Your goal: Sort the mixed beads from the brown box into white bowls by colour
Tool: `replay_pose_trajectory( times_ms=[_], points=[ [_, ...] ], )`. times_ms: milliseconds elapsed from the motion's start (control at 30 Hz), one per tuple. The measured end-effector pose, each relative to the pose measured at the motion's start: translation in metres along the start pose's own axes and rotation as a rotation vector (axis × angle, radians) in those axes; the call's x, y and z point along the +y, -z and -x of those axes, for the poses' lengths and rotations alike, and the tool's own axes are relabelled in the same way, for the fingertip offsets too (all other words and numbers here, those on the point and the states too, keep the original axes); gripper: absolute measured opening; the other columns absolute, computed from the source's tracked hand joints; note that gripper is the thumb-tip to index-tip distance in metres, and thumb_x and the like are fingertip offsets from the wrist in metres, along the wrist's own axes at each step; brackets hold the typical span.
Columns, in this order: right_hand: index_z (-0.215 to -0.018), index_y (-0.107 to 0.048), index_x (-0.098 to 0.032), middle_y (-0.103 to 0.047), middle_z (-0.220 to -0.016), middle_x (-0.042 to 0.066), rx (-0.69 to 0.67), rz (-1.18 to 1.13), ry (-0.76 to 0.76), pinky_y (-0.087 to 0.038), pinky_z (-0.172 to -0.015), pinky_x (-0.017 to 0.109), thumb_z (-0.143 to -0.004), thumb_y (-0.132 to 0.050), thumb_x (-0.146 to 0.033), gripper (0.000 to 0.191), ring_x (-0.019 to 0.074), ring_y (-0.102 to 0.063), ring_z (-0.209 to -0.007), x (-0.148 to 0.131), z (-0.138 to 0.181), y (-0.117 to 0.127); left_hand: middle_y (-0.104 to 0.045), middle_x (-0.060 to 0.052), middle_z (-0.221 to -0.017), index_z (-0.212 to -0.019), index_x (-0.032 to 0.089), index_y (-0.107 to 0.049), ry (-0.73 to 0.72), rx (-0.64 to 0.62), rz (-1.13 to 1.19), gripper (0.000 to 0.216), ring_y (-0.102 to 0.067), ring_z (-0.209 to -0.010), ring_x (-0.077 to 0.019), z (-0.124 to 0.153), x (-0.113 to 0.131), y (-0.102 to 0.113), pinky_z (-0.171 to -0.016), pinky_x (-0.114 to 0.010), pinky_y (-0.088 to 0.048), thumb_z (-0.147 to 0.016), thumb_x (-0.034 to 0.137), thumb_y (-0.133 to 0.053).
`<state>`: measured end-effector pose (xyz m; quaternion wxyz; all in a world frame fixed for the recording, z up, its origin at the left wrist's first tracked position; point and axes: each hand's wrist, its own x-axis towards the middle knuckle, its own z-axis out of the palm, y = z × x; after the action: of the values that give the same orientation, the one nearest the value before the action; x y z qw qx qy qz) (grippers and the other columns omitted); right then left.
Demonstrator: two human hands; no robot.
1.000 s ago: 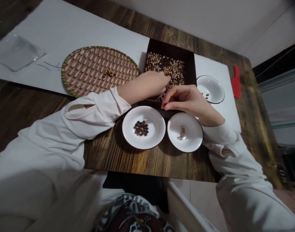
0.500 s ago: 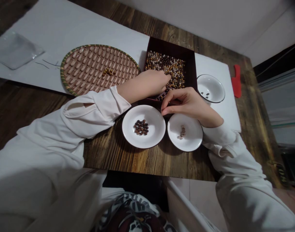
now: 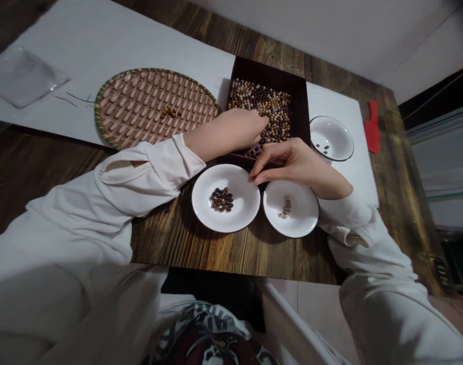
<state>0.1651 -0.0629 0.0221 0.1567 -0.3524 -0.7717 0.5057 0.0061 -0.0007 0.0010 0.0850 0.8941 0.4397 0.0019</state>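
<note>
My left hand (image 3: 248,125) reaches over the dark red box (image 3: 269,71) of mixed beads (image 3: 271,104), its fingers curled down at the beads. What they hold, if anything, is hidden. Thumb and forefinger of my right hand (image 3: 288,162) are pinched together above the right rim of a white bowl (image 3: 201,213). A small dark brown bead (image 3: 251,179) seems to show at the fingertips. Dark brown beads (image 3: 222,199) lie in that bowl. Beneath my right hand, a second white bowl (image 3: 307,223) holds a few pale beads (image 3: 286,207).
Left of the box lies an oval woven tray (image 3: 128,101) with several yellow-brown beads (image 3: 170,111). A third bowl (image 3: 340,134) with a few beads stands right of the box. Farther out are a red scraper-like object (image 3: 373,126) and a clear plastic bag (image 3: 24,78).
My right hand has shifted slightly left and its fingertips now point over the dark-bead bowl's rim. My left hand has stayed nearly still at the box.
</note>
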Motion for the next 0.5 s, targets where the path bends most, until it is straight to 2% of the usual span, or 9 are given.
replay_pose_trajectory(
  times_ms=[367, 500],
  points=[
    [-0.078, -0.073, -0.020, -0.072, -0.081, 0.000, -0.055, 0.059, 0.099, -0.047, -0.072, 0.026, -0.076, -0.074, -0.037, 0.017, 0.0132, -0.062, -0.076, 0.0055, -0.0030, 0.0035, -0.066, -0.019, -0.108, -0.121, 0.011, -0.057, -0.048, 0.015, -0.041, 0.038, -0.063, -0.092, -0.0303, 0.0012, -0.0004, 0.0023, -0.070, -0.036, -0.038, -0.088, 0.018, -0.039],
    [-0.079, -0.073, -0.018, -0.072, -0.080, 0.000, -0.058, 0.042, 0.120, -0.047, -0.071, 0.025, -0.075, -0.075, -0.034, 0.017, 0.0125, -0.063, -0.075, 0.0061, -0.0037, 0.0036, -0.067, -0.016, -0.107, -0.121, 0.015, -0.058, -0.016, 0.006, -0.043, 0.038, -0.063, -0.093, -0.0290, -0.0007, -0.0007, 0.0009, -0.072, -0.035, -0.039, -0.089, 0.021, -0.039]
  ],
)
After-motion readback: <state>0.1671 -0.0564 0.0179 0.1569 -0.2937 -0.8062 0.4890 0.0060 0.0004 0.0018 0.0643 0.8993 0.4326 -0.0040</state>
